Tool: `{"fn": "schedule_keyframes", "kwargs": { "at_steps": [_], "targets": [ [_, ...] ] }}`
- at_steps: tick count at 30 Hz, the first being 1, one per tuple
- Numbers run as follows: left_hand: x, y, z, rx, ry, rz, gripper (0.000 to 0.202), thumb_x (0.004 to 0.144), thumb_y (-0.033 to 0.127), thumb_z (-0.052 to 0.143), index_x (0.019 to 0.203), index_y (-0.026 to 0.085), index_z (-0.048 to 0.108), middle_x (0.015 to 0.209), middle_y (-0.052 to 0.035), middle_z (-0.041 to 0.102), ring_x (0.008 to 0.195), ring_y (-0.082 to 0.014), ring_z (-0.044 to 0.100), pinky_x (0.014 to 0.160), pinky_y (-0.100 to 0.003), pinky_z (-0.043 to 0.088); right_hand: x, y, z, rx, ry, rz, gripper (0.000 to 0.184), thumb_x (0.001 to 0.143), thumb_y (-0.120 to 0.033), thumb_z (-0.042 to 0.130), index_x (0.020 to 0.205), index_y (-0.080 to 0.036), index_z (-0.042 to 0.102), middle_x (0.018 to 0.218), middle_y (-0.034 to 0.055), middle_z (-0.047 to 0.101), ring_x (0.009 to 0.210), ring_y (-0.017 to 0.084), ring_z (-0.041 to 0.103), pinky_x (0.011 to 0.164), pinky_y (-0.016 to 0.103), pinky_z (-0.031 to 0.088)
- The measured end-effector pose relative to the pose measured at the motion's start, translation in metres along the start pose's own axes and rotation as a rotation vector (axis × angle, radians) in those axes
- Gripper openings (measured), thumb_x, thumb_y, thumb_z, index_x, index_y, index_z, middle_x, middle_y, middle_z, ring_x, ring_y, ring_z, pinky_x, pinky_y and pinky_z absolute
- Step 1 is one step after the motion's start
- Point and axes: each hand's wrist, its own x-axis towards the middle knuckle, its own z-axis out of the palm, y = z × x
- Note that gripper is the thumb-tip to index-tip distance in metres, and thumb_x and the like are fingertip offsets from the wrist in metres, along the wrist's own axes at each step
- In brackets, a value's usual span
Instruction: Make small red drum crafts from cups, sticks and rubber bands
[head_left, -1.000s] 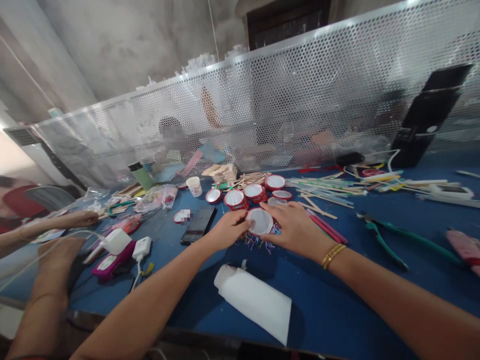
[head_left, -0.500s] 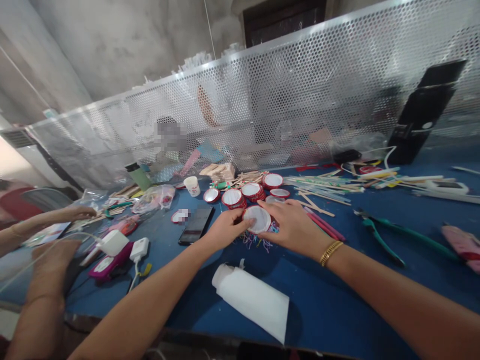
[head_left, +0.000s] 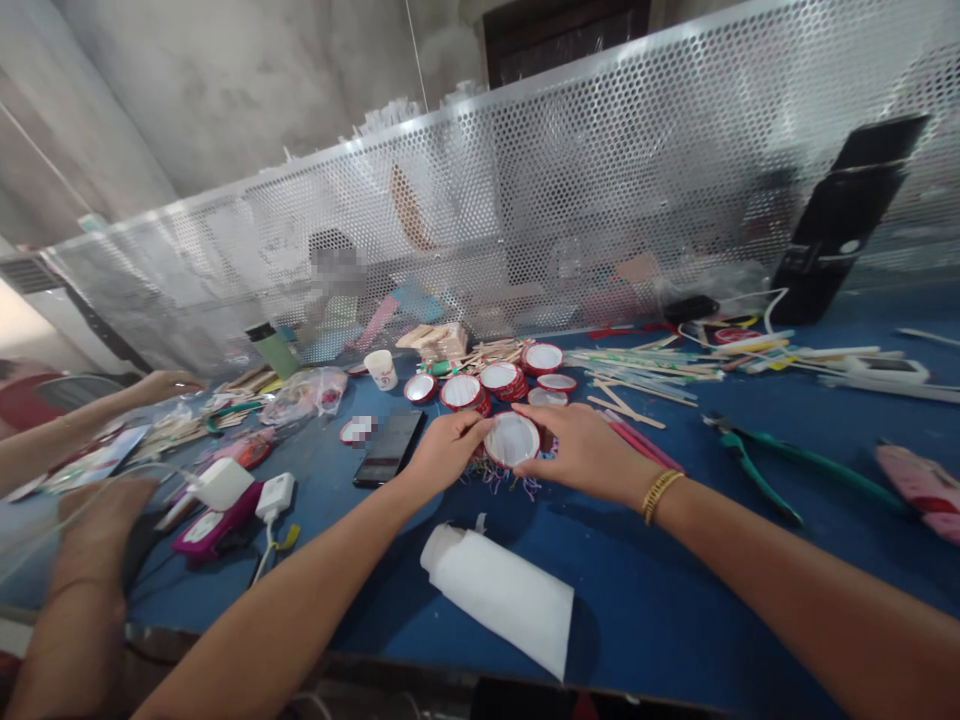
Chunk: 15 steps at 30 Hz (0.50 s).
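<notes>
Both my hands meet on a small round red cup with a white inside (head_left: 512,438) that sits on the blue table (head_left: 675,590). My left hand (head_left: 442,452) pinches its left rim with thumb and fingers. My right hand (head_left: 585,450), a gold bangle on the wrist, curls round its right side. Loose coloured threads (head_left: 499,480) lie under and in front of the cup. Several more red-and-white cups (head_left: 495,382) stand just behind it.
A white paper roll (head_left: 499,595) lies near the front edge. A black phone (head_left: 390,447) lies left of my hands, green-handled pliers (head_left: 757,468) to the right, wooden sticks (head_left: 645,375) behind. Another person's hands (head_left: 97,530) and chargers (head_left: 225,490) occupy the left. A perforated metal screen (head_left: 600,190) closes the back.
The view has drifted slightly. My right hand's fingers have closed further round the cup's right side. The other person's far hand has drawn back to the left.
</notes>
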Motion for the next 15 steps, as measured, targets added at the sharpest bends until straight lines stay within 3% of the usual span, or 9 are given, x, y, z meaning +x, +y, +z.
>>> {"fn": "schedule_keyframes", "kwargs": {
  "at_steps": [3,6,8,11,15],
  "targets": [
    [0.000,0.000,0.003,-0.106,-0.024,-0.032,0.045,0.088,0.055,0.048,0.065,0.017,0.053,0.052,0.0043,0.051,0.049,-0.0101,0.048,0.050,-0.023,0.036,0.004,0.004,-0.006,0.202,-0.017,0.077,0.044,0.090,-0.043,0.056,0.127,-0.019,0.063,0.114,0.0094,0.071,0.096,0.022,0.068,0.083,0.037,0.053],
    [0.000,0.002,0.006,-0.199,-0.080,-0.055,0.046,0.086,0.058,0.050,0.066,0.017,0.053,0.053,0.0037,0.053,0.048,-0.0103,0.049,0.048,-0.022,0.037,0.007,0.008,-0.012,0.253,-0.049,0.093,0.029,0.091,-0.033,0.054,0.112,-0.023,0.071,0.106,0.0041,0.074,0.090,0.019,0.068,0.080,0.032,0.053],
    [0.000,0.002,0.006,-0.186,-0.094,-0.053,0.048,0.088,0.059,0.047,0.066,0.017,0.053,0.054,0.0022,0.055,0.049,-0.0110,0.051,0.048,-0.022,0.038,0.009,0.012,-0.017,0.227,-0.034,0.096,0.024,0.089,-0.030,0.056,0.103,-0.024,0.074,0.099,0.0026,0.076,0.086,0.018,0.069,0.078,0.031,0.053],
    [0.000,0.002,0.005,-0.123,-0.071,-0.036,0.048,0.091,0.057,0.042,0.071,0.017,0.058,0.058,0.0000,0.059,0.053,-0.0121,0.055,0.051,-0.023,0.040,0.011,0.019,-0.026,0.164,0.087,0.160,0.022,0.086,-0.030,0.058,0.098,-0.021,0.074,0.093,0.0035,0.076,0.080,0.018,0.068,0.072,0.030,0.051],
    [0.001,-0.001,0.003,-0.042,-0.046,-0.010,0.042,0.090,0.052,0.045,0.078,0.017,0.063,0.061,0.0002,0.060,0.055,-0.0122,0.054,0.053,-0.023,0.039,0.012,0.030,-0.041,-0.034,0.203,0.256,0.017,0.083,-0.030,0.059,0.090,-0.020,0.072,0.085,0.0048,0.075,0.073,0.019,0.065,0.063,0.030,0.045]
  ]
}}
